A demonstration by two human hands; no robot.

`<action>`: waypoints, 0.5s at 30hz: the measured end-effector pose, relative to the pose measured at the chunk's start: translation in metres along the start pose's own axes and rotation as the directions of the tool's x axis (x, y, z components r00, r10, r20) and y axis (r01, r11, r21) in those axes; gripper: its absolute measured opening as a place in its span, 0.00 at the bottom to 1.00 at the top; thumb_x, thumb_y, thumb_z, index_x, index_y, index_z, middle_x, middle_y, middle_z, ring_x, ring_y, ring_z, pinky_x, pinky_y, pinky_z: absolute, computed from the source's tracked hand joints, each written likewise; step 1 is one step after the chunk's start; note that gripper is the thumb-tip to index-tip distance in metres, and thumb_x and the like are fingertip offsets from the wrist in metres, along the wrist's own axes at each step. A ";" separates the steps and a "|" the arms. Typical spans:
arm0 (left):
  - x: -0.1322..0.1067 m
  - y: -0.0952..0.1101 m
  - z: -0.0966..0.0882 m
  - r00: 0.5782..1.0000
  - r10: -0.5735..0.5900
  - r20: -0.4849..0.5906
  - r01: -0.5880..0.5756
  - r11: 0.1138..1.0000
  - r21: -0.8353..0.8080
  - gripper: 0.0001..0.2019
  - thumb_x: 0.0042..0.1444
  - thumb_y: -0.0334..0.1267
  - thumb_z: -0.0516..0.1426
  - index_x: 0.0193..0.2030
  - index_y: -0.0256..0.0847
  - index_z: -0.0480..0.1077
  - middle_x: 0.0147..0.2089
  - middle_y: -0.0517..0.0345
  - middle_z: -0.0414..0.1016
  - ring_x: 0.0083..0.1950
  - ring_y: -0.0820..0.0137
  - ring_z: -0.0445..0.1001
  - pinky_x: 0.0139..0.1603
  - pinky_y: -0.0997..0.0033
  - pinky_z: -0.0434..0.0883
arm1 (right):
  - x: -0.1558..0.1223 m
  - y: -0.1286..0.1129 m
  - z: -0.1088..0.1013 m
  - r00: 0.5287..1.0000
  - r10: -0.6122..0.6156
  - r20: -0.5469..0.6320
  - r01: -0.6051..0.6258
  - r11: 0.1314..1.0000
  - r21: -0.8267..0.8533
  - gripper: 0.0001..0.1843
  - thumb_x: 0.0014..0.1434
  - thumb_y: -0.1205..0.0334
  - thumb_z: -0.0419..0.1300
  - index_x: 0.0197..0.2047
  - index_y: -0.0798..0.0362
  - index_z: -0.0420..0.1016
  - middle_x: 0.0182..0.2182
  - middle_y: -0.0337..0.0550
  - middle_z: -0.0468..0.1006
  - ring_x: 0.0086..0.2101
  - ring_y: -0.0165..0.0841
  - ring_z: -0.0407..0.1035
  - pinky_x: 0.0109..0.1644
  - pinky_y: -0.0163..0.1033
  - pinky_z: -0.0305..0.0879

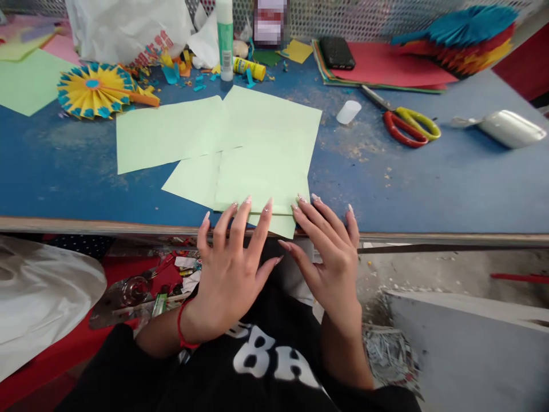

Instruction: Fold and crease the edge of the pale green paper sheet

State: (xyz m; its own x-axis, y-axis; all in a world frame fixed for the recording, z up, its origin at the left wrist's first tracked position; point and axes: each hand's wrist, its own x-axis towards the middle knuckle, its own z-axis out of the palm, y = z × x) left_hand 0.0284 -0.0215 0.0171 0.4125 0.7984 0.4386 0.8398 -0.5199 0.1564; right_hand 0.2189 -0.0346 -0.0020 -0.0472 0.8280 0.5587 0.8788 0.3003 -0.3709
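1. The person is resting both hands at the near edge of the blue bench [429,183], fingers spread flat, the grip of each hand open and clasping nothing.
2. The left hand [234,269] is pressing its fingertips onto the near edge of the top green sheet [266,171]; the right hand [332,257] is touching that sheet's near right corner.
3. Light green sheets are lying overlapped in the middle of the bench; I am counting at least three, and the exact number is hard to tell where they overlap.
4. One pair of scissors [407,126], with one red and one yellow handle, is lying to the right, well apart from the hands.
5. One white cap [348,111] is lying between the sheets and the scissors.
6. Two glue sticks are showing at the back: one tall green stick [225,40] standing upright, one yellow stick [249,68] lying beside it.
7. One yellow-and-blue paper fan [94,91] is lying at the left.
8. One black phone [337,52] is sitting on a stack of coloured paper [386,68].
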 end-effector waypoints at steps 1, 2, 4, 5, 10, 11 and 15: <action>-0.001 0.000 0.000 1.000 -0.004 -0.003 0.004 1.000 0.001 0.36 0.69 0.46 0.63 0.79 0.38 0.61 0.76 0.35 0.66 0.75 0.44 0.67 0.81 0.39 0.42 | 0.000 0.000 0.000 1.000 0.001 0.002 -0.001 1.000 0.000 0.25 0.73 0.51 0.62 0.70 0.42 0.72 0.67 0.44 0.78 0.69 0.45 0.69 0.80 0.63 0.47; -0.001 -0.001 0.000 1.000 -0.008 -0.004 0.008 1.000 0.004 0.35 0.69 0.46 0.63 0.79 0.39 0.61 0.77 0.36 0.66 0.75 0.44 0.66 0.81 0.38 0.40 | 0.000 0.000 0.000 1.000 0.001 0.004 -0.001 1.000 0.000 0.25 0.74 0.51 0.62 0.71 0.42 0.72 0.67 0.44 0.77 0.69 0.45 0.69 0.80 0.64 0.47; -0.002 -0.003 0.000 1.000 -0.010 -0.004 0.010 1.000 0.008 0.34 0.71 0.46 0.61 0.79 0.39 0.61 0.78 0.37 0.65 0.76 0.45 0.65 0.81 0.37 0.36 | -0.001 0.000 0.000 1.000 0.001 0.004 -0.001 1.000 0.000 0.25 0.74 0.51 0.61 0.71 0.41 0.72 0.67 0.45 0.77 0.69 0.46 0.68 0.80 0.64 0.46; -0.002 -0.005 0.000 1.000 -0.007 -0.005 0.007 1.000 0.008 0.33 0.71 0.46 0.61 0.78 0.39 0.62 0.78 0.38 0.65 0.76 0.46 0.65 0.81 0.38 0.35 | -0.001 0.000 0.000 1.000 0.000 0.003 0.000 1.000 -0.001 0.25 0.74 0.51 0.61 0.71 0.42 0.72 0.67 0.45 0.77 0.69 0.46 0.68 0.80 0.64 0.46; 0.001 -0.009 0.000 1.000 0.002 0.008 -0.002 1.000 0.001 0.32 0.72 0.46 0.60 0.78 0.39 0.62 0.79 0.44 0.63 0.78 0.48 0.64 0.83 0.42 0.34 | -0.001 0.000 0.001 1.000 -0.004 -0.006 0.004 1.000 0.001 0.24 0.74 0.50 0.61 0.70 0.42 0.73 0.67 0.45 0.78 0.69 0.45 0.69 0.79 0.63 0.47; 0.001 -0.010 0.000 1.000 0.005 0.011 -0.005 1.000 0.001 0.32 0.72 0.46 0.60 0.78 0.39 0.62 0.80 0.44 0.62 0.78 0.48 0.63 0.83 0.41 0.35 | 0.000 0.000 0.001 1.000 -0.007 -0.008 0.007 1.000 0.004 0.24 0.74 0.50 0.61 0.69 0.43 0.73 0.67 0.45 0.78 0.68 0.45 0.69 0.79 0.62 0.47; 0.002 -0.012 -0.001 0.999 0.024 0.022 -0.024 1.000 -0.012 0.33 0.72 0.46 0.59 0.79 0.38 0.61 0.81 0.43 0.59 0.80 0.48 0.61 0.83 0.39 0.42 | 0.000 0.000 0.001 1.000 -0.017 -0.014 0.017 1.000 0.011 0.23 0.74 0.49 0.62 0.68 0.44 0.74 0.67 0.45 0.78 0.68 0.44 0.69 0.80 0.61 0.47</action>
State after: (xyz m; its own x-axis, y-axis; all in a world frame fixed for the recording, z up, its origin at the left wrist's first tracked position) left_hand 0.0190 -0.0141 0.0171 0.4406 0.7922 0.4223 0.8256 -0.5423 0.1560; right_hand 0.2183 -0.0340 -0.0029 -0.0556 0.8162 0.5751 0.8727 0.3195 -0.3692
